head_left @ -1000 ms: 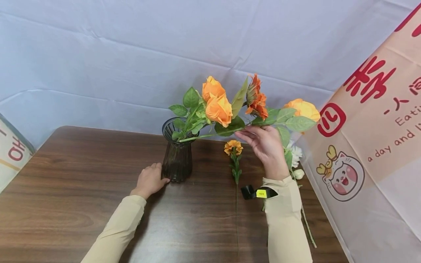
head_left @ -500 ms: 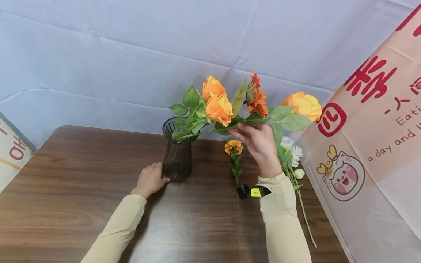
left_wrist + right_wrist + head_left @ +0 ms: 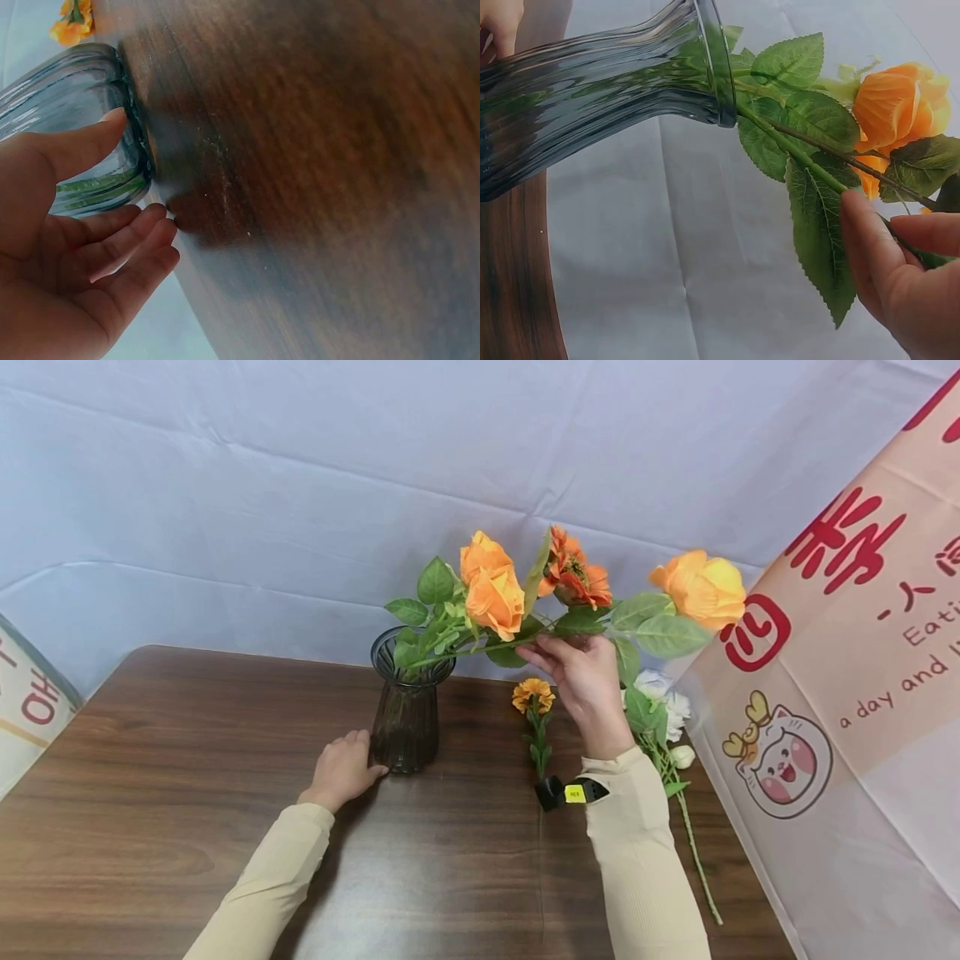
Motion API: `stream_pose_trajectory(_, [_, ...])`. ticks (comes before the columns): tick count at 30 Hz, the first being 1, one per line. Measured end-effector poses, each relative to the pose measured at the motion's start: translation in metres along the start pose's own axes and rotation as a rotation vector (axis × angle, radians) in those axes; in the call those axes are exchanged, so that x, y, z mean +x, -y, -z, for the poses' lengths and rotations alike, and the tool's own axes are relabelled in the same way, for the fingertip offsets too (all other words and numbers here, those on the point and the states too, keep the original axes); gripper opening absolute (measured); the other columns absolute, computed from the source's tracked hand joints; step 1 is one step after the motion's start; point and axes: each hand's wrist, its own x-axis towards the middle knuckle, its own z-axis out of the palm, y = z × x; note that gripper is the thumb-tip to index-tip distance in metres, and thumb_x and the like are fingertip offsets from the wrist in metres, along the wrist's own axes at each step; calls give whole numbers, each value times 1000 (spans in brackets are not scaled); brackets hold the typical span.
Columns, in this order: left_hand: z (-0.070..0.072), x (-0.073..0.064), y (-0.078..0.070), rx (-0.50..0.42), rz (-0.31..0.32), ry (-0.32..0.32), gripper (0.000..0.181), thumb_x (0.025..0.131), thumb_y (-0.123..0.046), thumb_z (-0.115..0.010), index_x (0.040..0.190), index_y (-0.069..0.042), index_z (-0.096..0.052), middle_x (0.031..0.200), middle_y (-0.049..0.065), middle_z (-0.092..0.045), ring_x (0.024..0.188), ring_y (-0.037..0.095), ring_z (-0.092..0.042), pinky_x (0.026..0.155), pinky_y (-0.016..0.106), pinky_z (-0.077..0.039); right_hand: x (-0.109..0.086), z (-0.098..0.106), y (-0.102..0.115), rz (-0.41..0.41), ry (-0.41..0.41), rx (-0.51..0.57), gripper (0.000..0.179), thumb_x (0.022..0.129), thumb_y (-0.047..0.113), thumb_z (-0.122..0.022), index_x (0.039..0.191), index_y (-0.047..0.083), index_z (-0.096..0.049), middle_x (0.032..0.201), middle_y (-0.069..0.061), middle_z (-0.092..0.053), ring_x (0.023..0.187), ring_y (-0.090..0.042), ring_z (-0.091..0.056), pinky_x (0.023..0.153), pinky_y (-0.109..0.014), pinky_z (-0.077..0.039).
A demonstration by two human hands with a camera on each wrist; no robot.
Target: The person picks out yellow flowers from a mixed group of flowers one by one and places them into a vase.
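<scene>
Pinches rose stem (image 3: 804, 158) with right hand (image 3: 588, 681), grips vase (image 3: 405, 727) with left hand (image 3: 341, 772), and may tip it right by levering too hard.

wood-grain table (image 3: 172, 793), pale creased backdrop (image 3: 300, 485)

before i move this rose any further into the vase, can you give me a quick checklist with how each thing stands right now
1. Vase upright on the table: ok.
2. Left hand at the vase's base: ok, thumb against the glass.
3. Right hand gripping the green stem: ok, pinched between thumb and fingers.
4. Stem through the vase's mouth: ok, it enters past the rim.
5. Yellow-orange rose upright: not ok, it leans far out to the right.
6. Stem end touching the vase's bottom: cannot tell, the stems overlap inside.
</scene>
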Motion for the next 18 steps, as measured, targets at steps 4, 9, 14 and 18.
stream_pose_trajectory(4, [-1,1,0,-1,4,7,62,79,-31,-71,115,14,-49,108,28,-55,97,44,-53,85,52,-42,1,-1,0,5,5,-29,48,87,-18,-42,133,-5,-38,91,-18,-52,88,-30,-62,84,-41,-48])
stream_pose_trajectory(9, [0,0,-1,-3,12,23,65,80,-30,-70,120,15,-47,115,30,-52,103,45,-50,88,52,-40,2,-3,-1,17,22,-64,48,87,-17,-43,133,-3,-40,95,-21,-51,89,-32,-62,85,-41,-48])
stream_pose_trajectory(14, [0,0,-1,-4,10,22,66,80,-30,-69,120,16,-46,116,31,-52,105,45,-50,89,52,-40,5,-6,-3,30,44,-99,45,87,-17,-44,130,-5,-43,97,-21,-52,89,-32,-62,84,-41,-48])
stream_pose_trajectory(18, [0,0,-1,-1,8,23,65,80,-30,-70,120,16,-46,117,31,-51,105,46,-50,89,52,-40,6,-10,-5,19,39,-133,41,87,-17,-44,128,-8,-43,94,-20,-56,81,-28,-65,82,-40,-50])
